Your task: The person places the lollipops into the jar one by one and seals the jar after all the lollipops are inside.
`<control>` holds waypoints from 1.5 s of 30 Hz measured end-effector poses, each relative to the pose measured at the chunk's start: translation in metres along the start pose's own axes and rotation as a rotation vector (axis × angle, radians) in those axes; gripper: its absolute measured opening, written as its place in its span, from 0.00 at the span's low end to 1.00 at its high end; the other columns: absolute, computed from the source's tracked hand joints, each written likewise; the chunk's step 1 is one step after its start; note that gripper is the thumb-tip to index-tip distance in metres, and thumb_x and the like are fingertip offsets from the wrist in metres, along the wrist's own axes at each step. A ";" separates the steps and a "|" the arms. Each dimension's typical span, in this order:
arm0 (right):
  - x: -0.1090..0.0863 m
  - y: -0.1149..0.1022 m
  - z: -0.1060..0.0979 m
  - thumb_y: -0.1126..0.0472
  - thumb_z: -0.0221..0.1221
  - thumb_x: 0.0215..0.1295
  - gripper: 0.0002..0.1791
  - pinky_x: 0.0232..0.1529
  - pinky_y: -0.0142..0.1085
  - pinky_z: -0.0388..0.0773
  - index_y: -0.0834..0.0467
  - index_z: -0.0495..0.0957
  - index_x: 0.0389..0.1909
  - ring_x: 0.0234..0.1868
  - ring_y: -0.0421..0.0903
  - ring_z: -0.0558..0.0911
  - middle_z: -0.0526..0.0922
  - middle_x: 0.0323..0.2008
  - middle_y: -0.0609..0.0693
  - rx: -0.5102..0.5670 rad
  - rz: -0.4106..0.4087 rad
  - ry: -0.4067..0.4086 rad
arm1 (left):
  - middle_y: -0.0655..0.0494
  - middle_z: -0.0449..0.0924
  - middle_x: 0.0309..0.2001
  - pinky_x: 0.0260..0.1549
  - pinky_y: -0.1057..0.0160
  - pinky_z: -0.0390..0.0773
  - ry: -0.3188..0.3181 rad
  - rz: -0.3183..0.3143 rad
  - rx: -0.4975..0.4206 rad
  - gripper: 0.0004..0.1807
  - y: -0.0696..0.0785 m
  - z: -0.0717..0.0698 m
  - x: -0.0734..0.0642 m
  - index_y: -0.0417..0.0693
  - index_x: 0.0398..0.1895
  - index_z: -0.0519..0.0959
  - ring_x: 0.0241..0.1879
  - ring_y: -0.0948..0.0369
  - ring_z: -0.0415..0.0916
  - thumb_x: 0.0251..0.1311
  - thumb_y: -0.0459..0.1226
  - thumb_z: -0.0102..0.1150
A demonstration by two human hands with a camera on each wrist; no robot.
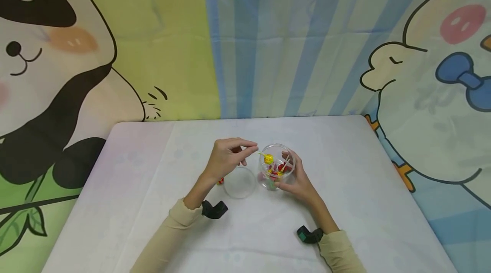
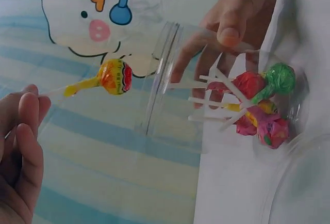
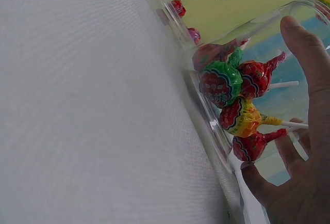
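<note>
Between thumb and fingertips my left hand pinches the white stick of a yellow-wrapped lollipop. In the left wrist view, the candy end points at the mouth of a clear plastic jar, just outside its rim. My right hand grips the jar around its side, fingers spread on the wall. Several wrapped lollipops lie inside, in red, green, yellow and pink, heads at the bottom and sticks towards the opening. The jar stands upright on the white table.
A clear round lid lies on the table left of the jar. Beside it, partly hidden by the left wrist, is a red wrapped candy; the right wrist view shows several candies there. A cartoon-printed curtain hangs behind the table.
</note>
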State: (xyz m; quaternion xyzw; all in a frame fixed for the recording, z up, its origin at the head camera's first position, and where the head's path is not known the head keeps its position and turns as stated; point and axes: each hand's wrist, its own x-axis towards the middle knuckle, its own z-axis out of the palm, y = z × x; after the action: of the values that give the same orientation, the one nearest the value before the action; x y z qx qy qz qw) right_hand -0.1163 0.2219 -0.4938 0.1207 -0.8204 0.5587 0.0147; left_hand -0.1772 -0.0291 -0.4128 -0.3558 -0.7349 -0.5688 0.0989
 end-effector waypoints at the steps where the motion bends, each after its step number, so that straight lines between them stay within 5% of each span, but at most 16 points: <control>1: 0.000 0.000 0.000 0.68 0.70 0.50 0.55 0.69 0.66 0.51 0.61 0.44 0.73 0.71 0.67 0.58 0.58 0.70 0.70 -0.003 -0.002 -0.003 | 0.51 0.87 0.30 0.12 0.71 0.69 -0.021 -0.004 0.023 0.06 -0.001 0.006 0.002 0.42 0.37 0.87 0.14 0.69 0.74 0.56 0.32 0.67; 10: 0.000 0.000 0.000 0.68 0.70 0.50 0.55 0.67 0.67 0.53 0.63 0.44 0.73 0.70 0.70 0.58 0.59 0.69 0.70 -0.031 -0.038 -0.002 | 0.56 0.89 0.31 0.23 0.76 0.70 -0.202 -0.029 0.383 0.06 -0.005 0.039 0.010 0.48 0.35 0.89 0.21 0.69 0.75 0.54 0.37 0.69; 14: -0.001 0.001 0.000 0.68 0.70 0.50 0.55 0.68 0.66 0.52 0.63 0.44 0.73 0.70 0.70 0.58 0.59 0.69 0.70 -0.025 -0.022 0.001 | 0.58 0.89 0.34 0.22 0.76 0.65 -0.269 -0.102 0.455 0.07 -0.006 0.047 0.012 0.50 0.37 0.89 0.22 0.70 0.74 0.57 0.40 0.67; 21: -0.001 0.004 0.000 0.70 0.70 0.49 0.55 0.67 0.66 0.53 0.64 0.43 0.72 0.71 0.71 0.58 0.58 0.71 0.70 -0.021 -0.007 0.007 | 0.56 0.88 0.28 0.14 0.72 0.50 -0.323 -0.182 0.524 0.08 -0.004 0.054 0.015 0.52 0.38 0.89 0.15 0.69 0.51 0.58 0.41 0.66; 23: -0.001 0.005 0.000 0.70 0.70 0.49 0.55 0.67 0.67 0.53 0.64 0.43 0.72 0.71 0.71 0.58 0.58 0.71 0.70 -0.014 -0.005 0.004 | 0.56 0.88 0.29 0.13 0.72 0.50 -0.324 -0.193 0.540 0.08 -0.003 0.054 0.015 0.53 0.38 0.89 0.15 0.68 0.53 0.58 0.42 0.66; 27: -0.001 0.005 0.000 0.68 0.70 0.50 0.55 0.67 0.67 0.53 0.62 0.44 0.73 0.71 0.71 0.58 0.58 0.71 0.69 -0.018 -0.010 0.003 | 0.58 0.88 0.34 0.16 0.73 0.62 -0.326 -0.206 0.548 0.07 -0.002 0.051 0.013 0.53 0.37 0.89 0.23 0.66 0.74 0.58 0.41 0.66; 30: -0.001 0.005 0.000 0.68 0.70 0.50 0.54 0.67 0.67 0.54 0.62 0.44 0.73 0.70 0.71 0.58 0.59 0.70 0.70 -0.022 -0.019 0.005 | 0.58 0.88 0.40 0.28 0.69 0.75 -0.330 -0.200 0.532 0.08 -0.002 0.047 0.010 0.51 0.40 0.88 0.29 0.64 0.81 0.60 0.40 0.65; 33: -0.001 0.003 0.000 0.69 0.70 0.49 0.55 0.67 0.66 0.55 0.64 0.44 0.72 0.70 0.70 0.59 0.59 0.70 0.71 -0.014 -0.022 0.005 | 0.57 0.87 0.43 0.34 0.66 0.79 -0.302 -0.168 0.523 0.10 -0.001 0.040 0.005 0.51 0.45 0.86 0.23 0.69 0.79 0.62 0.40 0.63; 38: 0.001 0.007 0.001 0.69 0.71 0.48 0.56 0.66 0.66 0.56 0.64 0.44 0.73 0.70 0.69 0.60 0.58 0.70 0.70 -0.010 -0.015 0.008 | 0.57 0.87 0.43 0.20 0.74 0.73 -0.153 -0.139 0.480 0.10 0.003 0.016 -0.012 0.50 0.45 0.86 0.15 0.75 0.72 0.62 0.38 0.63; 45: 0.003 0.034 0.002 0.68 0.72 0.48 0.59 0.70 0.62 0.53 0.58 0.42 0.75 0.72 0.66 0.58 0.55 0.73 0.66 -0.021 0.043 0.029 | 0.56 0.87 0.40 0.14 0.74 0.67 -0.043 -0.252 0.514 0.10 -0.007 -0.032 -0.057 0.48 0.43 0.86 0.14 0.76 0.66 0.57 0.35 0.66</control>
State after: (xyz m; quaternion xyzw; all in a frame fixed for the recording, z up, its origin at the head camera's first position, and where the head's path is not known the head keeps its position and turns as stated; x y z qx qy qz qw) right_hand -0.1262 0.2311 -0.5255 0.0948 -0.8283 0.5520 0.0159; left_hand -0.1482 -0.0823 -0.4389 -0.2372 -0.8952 -0.3642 0.0987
